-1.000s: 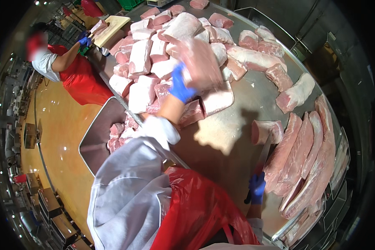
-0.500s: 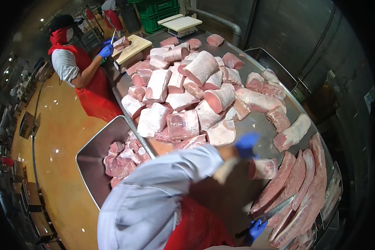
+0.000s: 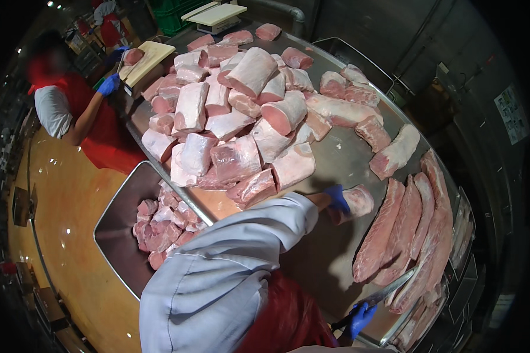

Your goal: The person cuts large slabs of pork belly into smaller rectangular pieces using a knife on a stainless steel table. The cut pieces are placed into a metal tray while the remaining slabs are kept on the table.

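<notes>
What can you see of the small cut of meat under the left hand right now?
The small cut of meat is a short, rounded chunk, pale pink with a whitish fat side, raw and moist-looking. It lies flat on the steel table, apart from the big pile and just left of the long slabs. The blue-gloved left hand rests on its left end, covering part of it; its underside is hidden.

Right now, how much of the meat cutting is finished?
Done: a heap of cut pieces on the steel table, and scraps in the tub. In hand: the left hand holds a small piece; the right hand holds a knife. Left: long slabs lie whole.
</notes>
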Motion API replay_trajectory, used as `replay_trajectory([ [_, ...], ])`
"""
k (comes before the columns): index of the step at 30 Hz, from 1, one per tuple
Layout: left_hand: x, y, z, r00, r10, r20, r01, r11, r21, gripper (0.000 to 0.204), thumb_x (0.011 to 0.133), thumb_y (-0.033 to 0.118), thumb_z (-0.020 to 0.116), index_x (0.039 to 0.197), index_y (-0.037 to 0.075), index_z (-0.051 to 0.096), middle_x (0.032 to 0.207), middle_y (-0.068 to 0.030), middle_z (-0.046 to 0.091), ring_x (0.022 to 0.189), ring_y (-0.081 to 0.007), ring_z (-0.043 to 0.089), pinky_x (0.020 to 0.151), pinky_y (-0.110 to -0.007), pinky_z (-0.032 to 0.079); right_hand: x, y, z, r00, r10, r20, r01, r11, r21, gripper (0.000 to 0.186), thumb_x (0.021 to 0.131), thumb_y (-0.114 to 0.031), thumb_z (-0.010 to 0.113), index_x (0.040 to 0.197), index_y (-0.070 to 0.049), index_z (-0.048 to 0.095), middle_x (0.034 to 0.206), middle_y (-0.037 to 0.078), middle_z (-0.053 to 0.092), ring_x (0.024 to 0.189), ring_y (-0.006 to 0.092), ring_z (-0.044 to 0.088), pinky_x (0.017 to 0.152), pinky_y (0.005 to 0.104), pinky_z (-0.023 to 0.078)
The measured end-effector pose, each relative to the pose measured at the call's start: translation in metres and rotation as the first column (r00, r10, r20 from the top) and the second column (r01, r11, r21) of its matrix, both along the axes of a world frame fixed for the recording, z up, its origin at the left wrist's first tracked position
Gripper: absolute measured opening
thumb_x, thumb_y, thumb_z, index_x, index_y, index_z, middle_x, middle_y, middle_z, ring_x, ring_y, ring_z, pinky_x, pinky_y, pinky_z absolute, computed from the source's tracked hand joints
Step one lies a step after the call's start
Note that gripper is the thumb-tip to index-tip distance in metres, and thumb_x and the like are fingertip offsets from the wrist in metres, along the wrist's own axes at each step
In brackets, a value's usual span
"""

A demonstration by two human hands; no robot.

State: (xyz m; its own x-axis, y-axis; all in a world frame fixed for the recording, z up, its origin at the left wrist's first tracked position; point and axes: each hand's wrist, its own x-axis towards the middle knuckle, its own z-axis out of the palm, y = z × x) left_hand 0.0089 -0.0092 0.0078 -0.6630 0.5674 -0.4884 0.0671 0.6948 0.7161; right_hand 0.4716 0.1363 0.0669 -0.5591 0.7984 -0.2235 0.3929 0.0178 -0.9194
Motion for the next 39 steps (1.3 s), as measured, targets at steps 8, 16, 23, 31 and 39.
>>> replay_trajectory([
  [8,0.079,-0.044,0.036,0.731,-0.319,-0.604,0.149,0.937,-0.315,0.060,0.052,0.043,0.085,0.095,0.005,0.067,0.096,-0.0131,0.068,0.090,-0.0253,0.066,0.081,-0.038,0.051,-0.017,-0.024,0.033,0.997,0.073,0.024,-0.075,0.994,0.086,0.010,0.101,-0.016,0.048,0.107,-0.008,0.046,0.070,0.003,0.054,0.049,0.0099,0.048,0.044,0.0232,0.038],
  [16,0.064,-0.064,0.013,0.858,-0.229,-0.459,0.189,0.973,-0.132,0.045,0.071,0.038,0.077,0.100,0.007,0.063,0.095,-0.0110,0.065,0.087,-0.0265,0.063,0.079,-0.040,0.051,-0.032,-0.030,0.026,0.989,0.134,-0.067,-0.131,0.991,0.036,0.009,0.100,-0.012,0.050,0.107,-0.008,0.047,0.070,0.003,0.055,0.050,0.0102,0.050,0.044,0.0236,0.040],
  [23,0.068,-0.182,-0.007,0.533,-0.049,0.845,-0.748,0.438,0.498,0.036,0.086,0.024,0.066,0.117,0.005,0.062,0.103,-0.0119,0.069,0.093,-0.0263,0.067,0.086,-0.041,0.055,-0.006,-0.028,0.017,0.995,0.094,-0.028,-0.092,0.992,0.082,0.006,0.101,-0.012,0.048,0.105,-0.008,0.047,0.069,0.003,0.054,0.049,0.0103,0.048,0.043,0.0240,0.039],
  [31,-0.120,-0.296,0.189,0.602,0.562,0.567,-0.649,-0.070,0.758,0.050,0.086,0.032,0.063,0.128,0.007,0.053,0.119,-0.0116,0.060,0.110,-0.0289,0.059,0.095,-0.041,0.050,0.006,-0.064,0.039,0.999,-0.039,0.032,0.041,0.996,-0.076,0.015,0.102,-0.015,0.047,0.117,-0.012,0.047,0.074,0.000,0.053,0.054,0.0072,0.049,0.044,0.0216,0.038],
  [39,-0.293,-0.397,0.183,0.366,0.749,-0.553,-0.498,0.659,0.563,0.033,0.092,0.026,0.059,0.113,0.002,0.065,0.095,-0.0119,0.069,0.075,-0.0201,0.064,0.062,-0.037,0.050,0.002,-0.063,0.030,0.999,0.052,0.006,-0.051,0.998,-0.027,0.007,0.101,-0.008,0.048,0.107,-0.006,0.047,0.068,0.003,0.057,0.051,0.0076,0.050,0.043,0.0240,0.040],
])
